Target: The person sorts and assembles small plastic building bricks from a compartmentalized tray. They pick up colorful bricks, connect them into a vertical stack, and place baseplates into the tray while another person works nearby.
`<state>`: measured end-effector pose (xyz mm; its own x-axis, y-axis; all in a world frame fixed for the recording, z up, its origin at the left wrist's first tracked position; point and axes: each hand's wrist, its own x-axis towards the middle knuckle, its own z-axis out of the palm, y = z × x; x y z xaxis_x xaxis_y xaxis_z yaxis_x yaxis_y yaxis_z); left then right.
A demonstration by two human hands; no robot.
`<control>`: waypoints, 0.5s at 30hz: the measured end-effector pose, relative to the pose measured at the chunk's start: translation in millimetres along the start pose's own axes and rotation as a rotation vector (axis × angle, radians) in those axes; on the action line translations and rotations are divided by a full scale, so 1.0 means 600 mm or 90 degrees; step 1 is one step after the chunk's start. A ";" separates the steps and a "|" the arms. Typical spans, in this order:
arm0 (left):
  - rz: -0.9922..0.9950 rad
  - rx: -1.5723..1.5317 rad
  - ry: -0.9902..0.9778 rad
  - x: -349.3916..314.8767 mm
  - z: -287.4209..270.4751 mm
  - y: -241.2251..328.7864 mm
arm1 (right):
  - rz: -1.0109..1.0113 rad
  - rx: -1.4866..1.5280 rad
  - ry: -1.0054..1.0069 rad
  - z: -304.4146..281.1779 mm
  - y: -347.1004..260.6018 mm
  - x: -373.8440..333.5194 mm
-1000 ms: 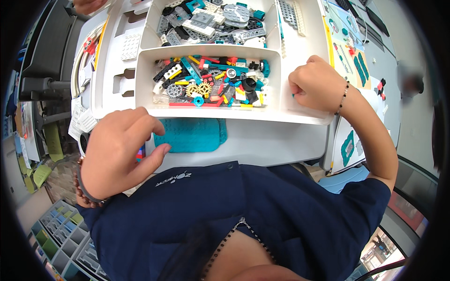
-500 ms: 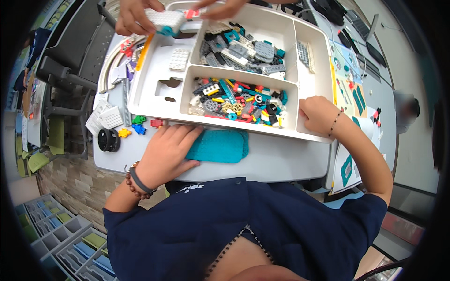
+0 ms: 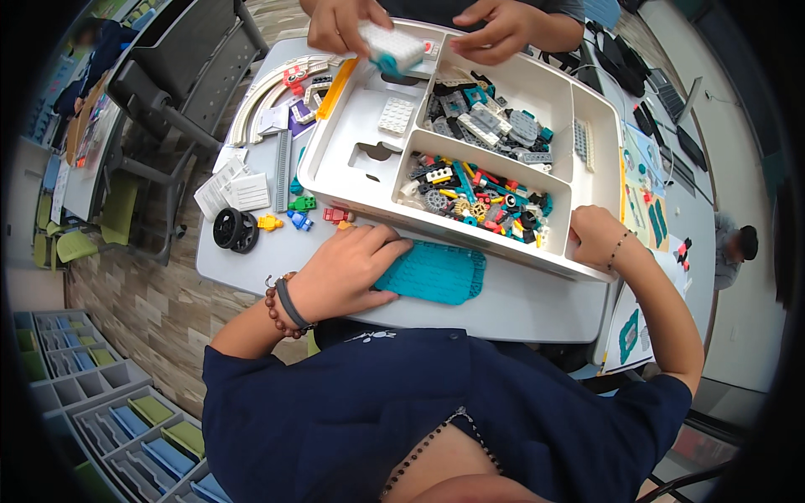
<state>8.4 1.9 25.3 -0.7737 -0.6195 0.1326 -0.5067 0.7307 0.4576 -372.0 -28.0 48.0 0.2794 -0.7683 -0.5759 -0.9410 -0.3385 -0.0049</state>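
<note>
My left hand (image 3: pixel 356 267) rests with fingers stretched out at the left end of a flat teal plate (image 3: pixel 440 273). Its thumb lies apart along the near side, and the palm hides part of that end. At the front right corner of a white sorting tray (image 3: pixel 381 186), my right hand (image 3: pixel 594 238) curls its fingers over the wall, the tips hidden. Mixed building-brick pieces (image 3: pixel 478 194) fill the tray's near compartment, and grey, white and teal ones (image 3: pixel 495 121) the far one. A white studded plate (image 3: pixel 396 116) lies in the left section.
Across the table, another person's hand (image 3: pixel 340 25) holds a white studded block (image 3: pixel 394 46); their other hand (image 3: pixel 503 32) hovers open above the tray. Black wheels (image 3: pixel 235 230), small coloured figures (image 3: pixel 299 220) and white curved track (image 3: pixel 260 96) lie left; printed sheets (image 3: pixel 633 331) lie right.
The whole view has shifted, so the table appears farther right and lower. The other person's open hand has drawn away from a red-and-white piece by the block. My hands keep their places.
</note>
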 end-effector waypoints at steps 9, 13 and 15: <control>-0.003 -0.080 0.042 -0.013 -0.007 -0.005 | 0.001 0.086 0.047 -0.012 0.001 -0.006; -0.022 -0.117 0.050 -0.026 -0.012 -0.003 | -0.004 0.244 0.202 -0.085 0.000 -0.050; -0.010 -0.149 0.056 -0.029 -0.014 -0.005 | -0.038 0.362 0.265 -0.116 -0.015 -0.071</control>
<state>26.5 7.9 29.3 -0.7251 -0.6602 0.1959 -0.4085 0.6413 0.6495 -362.1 -30.0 129.3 0.2772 -0.9394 -0.2015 -0.8439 -0.1379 -0.5184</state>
